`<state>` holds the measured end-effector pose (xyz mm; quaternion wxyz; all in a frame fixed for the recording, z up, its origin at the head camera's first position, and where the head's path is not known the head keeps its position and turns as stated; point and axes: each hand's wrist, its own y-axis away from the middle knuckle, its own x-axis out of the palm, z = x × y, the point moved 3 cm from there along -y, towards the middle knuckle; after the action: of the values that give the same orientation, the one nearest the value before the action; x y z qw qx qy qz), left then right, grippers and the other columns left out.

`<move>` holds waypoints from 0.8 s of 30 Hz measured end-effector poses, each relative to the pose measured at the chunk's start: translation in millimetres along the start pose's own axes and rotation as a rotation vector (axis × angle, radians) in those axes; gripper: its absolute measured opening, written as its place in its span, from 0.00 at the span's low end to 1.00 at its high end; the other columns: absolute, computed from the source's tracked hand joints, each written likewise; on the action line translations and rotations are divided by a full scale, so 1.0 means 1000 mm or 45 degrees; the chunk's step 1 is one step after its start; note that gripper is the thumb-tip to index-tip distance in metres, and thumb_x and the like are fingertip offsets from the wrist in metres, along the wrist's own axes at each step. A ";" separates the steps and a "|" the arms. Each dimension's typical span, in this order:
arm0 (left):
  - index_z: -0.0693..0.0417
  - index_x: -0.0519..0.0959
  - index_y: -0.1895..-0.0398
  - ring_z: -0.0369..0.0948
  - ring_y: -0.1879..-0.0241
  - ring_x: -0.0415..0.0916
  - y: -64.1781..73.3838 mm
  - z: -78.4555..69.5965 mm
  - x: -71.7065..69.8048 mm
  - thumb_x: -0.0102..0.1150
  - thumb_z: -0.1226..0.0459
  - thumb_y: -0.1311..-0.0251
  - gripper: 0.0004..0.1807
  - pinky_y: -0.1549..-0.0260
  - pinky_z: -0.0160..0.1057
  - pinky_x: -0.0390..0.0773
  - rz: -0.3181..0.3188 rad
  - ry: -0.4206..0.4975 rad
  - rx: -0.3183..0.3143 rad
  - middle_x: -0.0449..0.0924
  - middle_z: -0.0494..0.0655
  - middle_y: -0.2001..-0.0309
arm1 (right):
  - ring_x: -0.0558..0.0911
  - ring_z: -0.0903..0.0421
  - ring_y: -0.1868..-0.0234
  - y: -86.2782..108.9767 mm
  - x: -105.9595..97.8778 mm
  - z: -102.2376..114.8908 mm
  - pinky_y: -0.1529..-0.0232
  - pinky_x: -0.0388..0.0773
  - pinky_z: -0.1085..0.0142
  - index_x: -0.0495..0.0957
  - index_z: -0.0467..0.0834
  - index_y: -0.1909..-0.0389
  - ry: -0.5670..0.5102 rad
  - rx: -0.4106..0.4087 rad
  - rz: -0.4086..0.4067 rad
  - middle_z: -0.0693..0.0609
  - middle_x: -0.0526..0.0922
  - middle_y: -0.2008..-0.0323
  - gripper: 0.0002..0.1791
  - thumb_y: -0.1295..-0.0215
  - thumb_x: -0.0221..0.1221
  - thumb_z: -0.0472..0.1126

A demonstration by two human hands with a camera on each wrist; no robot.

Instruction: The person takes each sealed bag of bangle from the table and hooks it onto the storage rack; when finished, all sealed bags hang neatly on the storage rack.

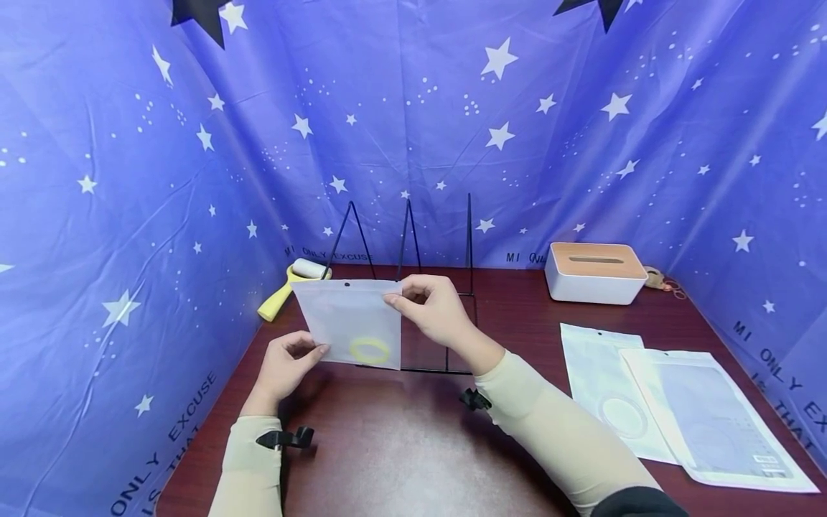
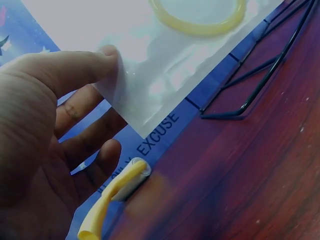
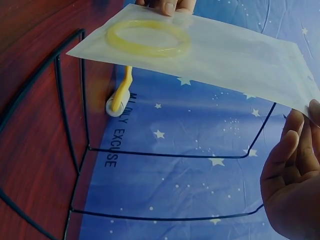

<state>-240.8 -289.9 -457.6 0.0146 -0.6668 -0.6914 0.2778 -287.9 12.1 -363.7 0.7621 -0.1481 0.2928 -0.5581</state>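
A frosted white pouch [image 1: 342, 316] with a small hang hole hangs upright between my two hands, above the table. A yellow ring [image 1: 370, 361] shows through its lower part; the right wrist view shows the same ring [image 3: 150, 51] close up. My left hand [image 1: 284, 370] pinches the pouch's lower left edge, thumb in front and the other fingers partly hidden behind. With thumb and fingers, my right hand [image 1: 442, 316] grips the upper right corner. Just behind the pouch stands a black wire rack [image 1: 469, 244] with tall triangular dividers, its lower left part hidden.
A yellow-handled lint roller [image 1: 278, 301] lies at the back left of the dark red table [image 1: 388, 445]. At the back right stands a white tissue box [image 1: 591, 287] with a wooden lid. Two more pouches overlap on the right: one pouch [image 1: 591, 366] under another [image 1: 723, 416].
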 end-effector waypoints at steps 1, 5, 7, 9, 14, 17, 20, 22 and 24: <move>0.61 0.86 0.67 0.35 0.71 0.80 0.000 0.001 -0.001 0.73 0.74 0.40 0.04 0.68 0.32 0.79 -0.004 0.000 -0.007 0.87 0.55 0.70 | 0.75 0.56 0.76 -0.001 0.002 0.000 0.75 0.70 0.65 0.86 0.50 0.72 -0.007 0.002 0.004 0.58 0.81 0.80 0.09 0.34 0.73 0.45; 0.62 0.85 0.68 0.35 0.72 0.80 0.001 0.004 -0.005 0.73 0.75 0.41 0.05 0.70 0.32 0.79 -0.013 -0.004 0.002 0.86 0.56 0.71 | 0.72 0.56 0.76 -0.002 0.008 -0.002 0.75 0.67 0.65 0.80 0.49 0.78 -0.024 0.012 0.010 0.57 0.78 0.81 0.15 0.33 0.72 0.45; 0.63 0.85 0.68 0.35 0.73 0.79 0.000 0.003 -0.007 0.73 0.75 0.41 0.05 0.70 0.32 0.78 -0.016 -0.001 0.002 0.86 0.56 0.71 | 0.73 0.57 0.76 -0.003 0.010 -0.003 0.75 0.68 0.65 0.80 0.49 0.79 -0.033 0.023 0.005 0.58 0.81 0.79 0.16 0.33 0.72 0.44; 0.62 0.85 0.68 0.35 0.73 0.78 0.001 0.002 -0.009 0.72 0.74 0.40 0.04 0.70 0.33 0.78 -0.018 -0.006 -0.005 0.85 0.55 0.72 | 0.75 0.58 0.75 -0.004 0.013 -0.005 0.74 0.70 0.66 0.81 0.48 0.78 -0.039 0.039 -0.005 0.58 0.85 0.77 0.15 0.34 0.73 0.44; 0.62 0.85 0.67 0.35 0.73 0.77 0.002 -0.001 -0.014 0.71 0.73 0.37 0.03 0.69 0.34 0.77 -0.032 -0.028 -0.027 0.84 0.56 0.73 | 0.80 0.58 0.72 -0.006 0.018 -0.006 0.72 0.73 0.66 0.90 0.46 0.70 -0.059 0.061 -0.025 0.56 0.87 0.72 0.08 0.34 0.73 0.45; 0.63 0.84 0.67 0.36 0.73 0.77 0.002 0.004 -0.017 0.70 0.73 0.36 0.03 0.70 0.34 0.77 -0.044 -0.028 -0.028 0.82 0.61 0.73 | 0.79 0.58 0.72 -0.007 0.022 -0.004 0.72 0.73 0.66 0.91 0.46 0.67 -0.077 0.062 -0.022 0.55 0.86 0.73 0.07 0.33 0.72 0.45; 0.65 0.84 0.67 0.35 0.74 0.76 0.001 0.018 -0.021 0.69 0.74 0.36 0.03 0.71 0.33 0.76 -0.068 -0.011 -0.037 0.81 0.64 0.73 | 0.78 0.57 0.72 -0.009 0.026 -0.003 0.71 0.72 0.66 0.91 0.45 0.68 -0.090 0.053 -0.015 0.55 0.84 0.73 0.06 0.33 0.72 0.44; 0.66 0.84 0.67 0.34 0.75 0.76 0.000 0.029 -0.023 0.68 0.74 0.36 0.03 0.72 0.32 0.76 -0.086 -0.002 -0.047 0.82 0.61 0.73 | 0.77 0.58 0.73 -0.009 0.028 -0.002 0.71 0.72 0.67 0.90 0.46 0.68 -0.087 0.051 -0.013 0.56 0.84 0.73 0.06 0.33 0.72 0.43; 0.65 0.84 0.67 0.34 0.75 0.76 0.000 0.037 -0.024 0.69 0.74 0.37 0.03 0.72 0.32 0.76 -0.103 -0.005 -0.050 0.82 0.54 0.74 | 0.77 0.59 0.73 -0.010 0.030 -0.001 0.71 0.72 0.67 0.90 0.46 0.69 -0.086 0.055 -0.013 0.56 0.84 0.73 0.06 0.33 0.72 0.43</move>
<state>-253.0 -326.0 -480.1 0.0114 -0.6378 -0.7232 0.2647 -289.6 -19.2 -367.3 0.7718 -0.1518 0.2540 -0.5628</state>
